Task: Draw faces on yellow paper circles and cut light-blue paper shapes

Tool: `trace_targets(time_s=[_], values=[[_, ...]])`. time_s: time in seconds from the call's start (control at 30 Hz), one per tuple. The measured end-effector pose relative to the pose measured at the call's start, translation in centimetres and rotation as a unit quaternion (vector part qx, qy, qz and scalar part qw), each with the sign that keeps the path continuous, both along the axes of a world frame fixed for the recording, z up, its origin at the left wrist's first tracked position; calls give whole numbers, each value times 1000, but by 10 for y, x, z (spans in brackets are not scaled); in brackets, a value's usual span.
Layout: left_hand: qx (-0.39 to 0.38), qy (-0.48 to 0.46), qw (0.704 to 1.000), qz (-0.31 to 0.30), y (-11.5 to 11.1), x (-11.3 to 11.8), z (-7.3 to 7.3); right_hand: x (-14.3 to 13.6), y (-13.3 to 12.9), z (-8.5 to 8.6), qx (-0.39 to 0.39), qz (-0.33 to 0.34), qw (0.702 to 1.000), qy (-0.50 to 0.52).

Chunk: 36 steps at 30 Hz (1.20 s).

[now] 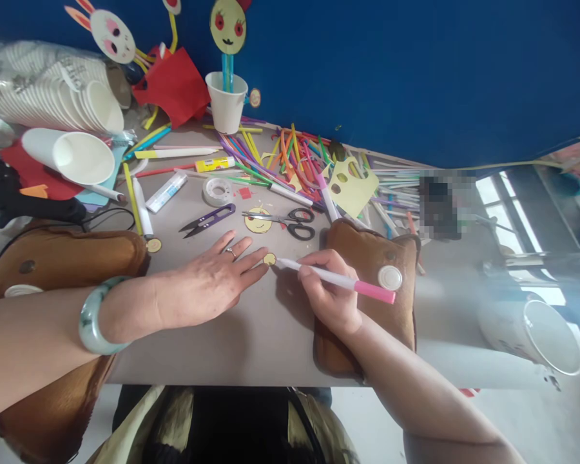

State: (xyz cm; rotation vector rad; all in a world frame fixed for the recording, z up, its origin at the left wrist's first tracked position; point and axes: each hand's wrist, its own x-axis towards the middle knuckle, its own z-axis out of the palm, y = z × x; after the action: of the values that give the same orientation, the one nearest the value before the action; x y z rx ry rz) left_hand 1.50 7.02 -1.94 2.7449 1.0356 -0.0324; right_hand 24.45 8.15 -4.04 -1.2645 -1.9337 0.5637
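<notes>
My right hand grips a white marker with a pink end, its tip at the edge of a small round yellow paper piece. My left hand lies flat on the table with fingers spread, the fingertips touching that small disc's left side. Just beyond lies a larger yellow paper circle with a face drawn on it. Black-handled scissors rest across this circle. Purple thread snips lie to the left of it.
Brown cushions lie under both forearms. Behind are a tape roll, a glue stick, many coloured sticks and a holed yellow sheet. Paper cups stand left; a white mug is right.
</notes>
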Motion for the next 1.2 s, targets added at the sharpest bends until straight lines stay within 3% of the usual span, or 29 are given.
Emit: trace_targets(time_s=[0.2, 0.57, 0.93, 1.2], values=[[-1, 14, 1000, -7, 0, -1, -2, 1, 0, 0, 29, 11, 999, -37], [-3, 20, 1000, -14, 0, -2, -1, -2, 0, -2, -30, 39, 997, -53], [15, -13, 999, -28, 0, -10, -27, 2, 2, -3, -18, 34, 997, -65], [1, 10, 1000, -23, -1, -7, -7, -4, 2, 0, -25, 10, 998, -51]])
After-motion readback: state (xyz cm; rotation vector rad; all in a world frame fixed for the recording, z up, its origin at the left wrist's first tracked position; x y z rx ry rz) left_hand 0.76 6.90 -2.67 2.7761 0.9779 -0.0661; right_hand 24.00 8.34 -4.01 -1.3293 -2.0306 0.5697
